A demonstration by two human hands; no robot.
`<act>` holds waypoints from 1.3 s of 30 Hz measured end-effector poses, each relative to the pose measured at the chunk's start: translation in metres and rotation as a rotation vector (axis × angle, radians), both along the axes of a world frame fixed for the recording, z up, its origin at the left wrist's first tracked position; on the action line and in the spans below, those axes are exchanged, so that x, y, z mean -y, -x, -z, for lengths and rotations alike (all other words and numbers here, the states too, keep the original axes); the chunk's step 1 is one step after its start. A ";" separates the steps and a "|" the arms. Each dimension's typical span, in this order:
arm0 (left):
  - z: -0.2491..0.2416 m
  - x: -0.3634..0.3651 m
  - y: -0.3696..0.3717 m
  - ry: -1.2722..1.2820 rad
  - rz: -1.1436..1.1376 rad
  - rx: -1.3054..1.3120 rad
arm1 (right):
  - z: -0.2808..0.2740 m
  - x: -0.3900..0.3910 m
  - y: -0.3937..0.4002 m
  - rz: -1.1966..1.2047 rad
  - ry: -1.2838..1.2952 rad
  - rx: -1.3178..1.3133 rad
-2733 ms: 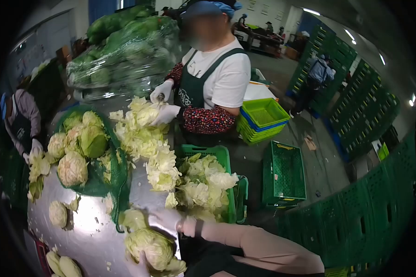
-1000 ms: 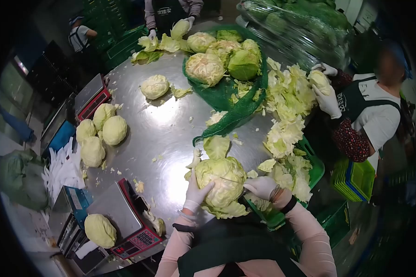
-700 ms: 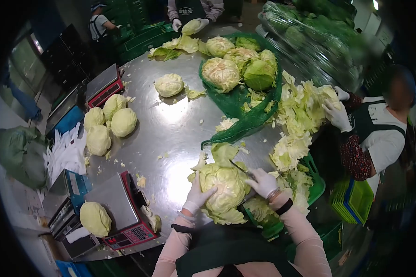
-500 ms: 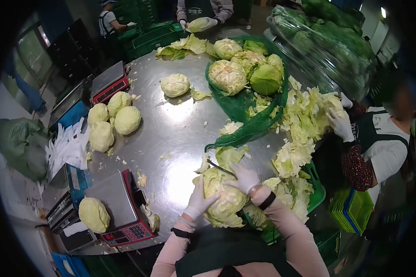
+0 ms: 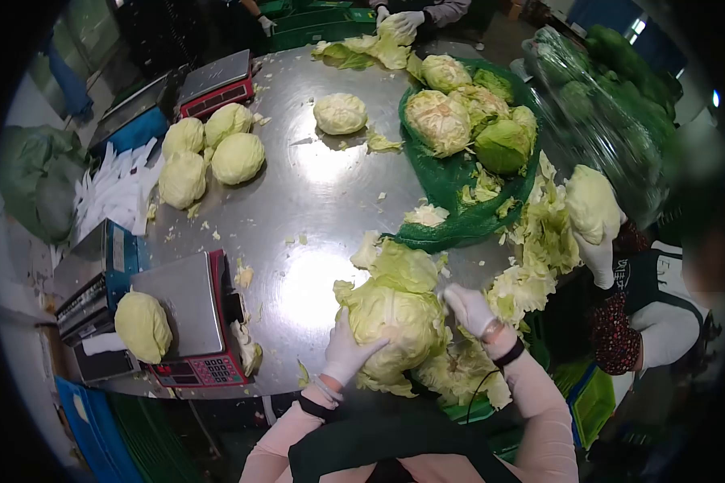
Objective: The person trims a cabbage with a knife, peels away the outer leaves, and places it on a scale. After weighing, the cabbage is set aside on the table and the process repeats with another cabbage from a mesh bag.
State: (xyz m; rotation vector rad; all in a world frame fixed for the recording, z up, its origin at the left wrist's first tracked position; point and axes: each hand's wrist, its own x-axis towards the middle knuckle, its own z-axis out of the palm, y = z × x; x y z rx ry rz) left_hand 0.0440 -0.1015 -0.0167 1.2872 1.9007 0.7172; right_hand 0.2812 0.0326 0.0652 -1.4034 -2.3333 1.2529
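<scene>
At the near edge of the metal tabletop (image 5: 286,213), a large leafy cabbage (image 5: 396,326) lies between the two hands, which are apart. The left hand (image 5: 348,352) is spread against its left side, thumb and fingers separated on the leaves. The right hand (image 5: 469,309), fingers curled, is just beside its right side; whether it is closed on anything cannot be told. An outer leaf (image 5: 404,268) sticks out on the cabbage's far side.

To the left, a trimmed cabbage (image 5: 143,328) rests at the left edge of a red digital scale (image 5: 187,304). Farther left sit four pale cabbages (image 5: 238,158). Toward the far side are a single cabbage (image 5: 340,113) and a green mesh bag (image 5: 441,234) with several cabbages (image 5: 437,122) on it. At right, a co-worker (image 5: 651,278) holds a pale cabbage (image 5: 593,205) near loose leaves (image 5: 544,241).
</scene>
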 end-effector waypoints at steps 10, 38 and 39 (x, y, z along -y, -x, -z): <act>0.000 -0.007 0.004 0.063 0.002 0.061 | 0.006 0.039 -0.004 -0.203 0.301 0.200; -0.002 -0.019 0.008 -0.028 0.015 0.180 | 0.033 0.019 -0.008 -0.419 -0.412 0.246; -0.004 -0.019 0.007 0.015 0.005 0.150 | 0.026 0.014 -0.010 -0.493 -0.313 0.286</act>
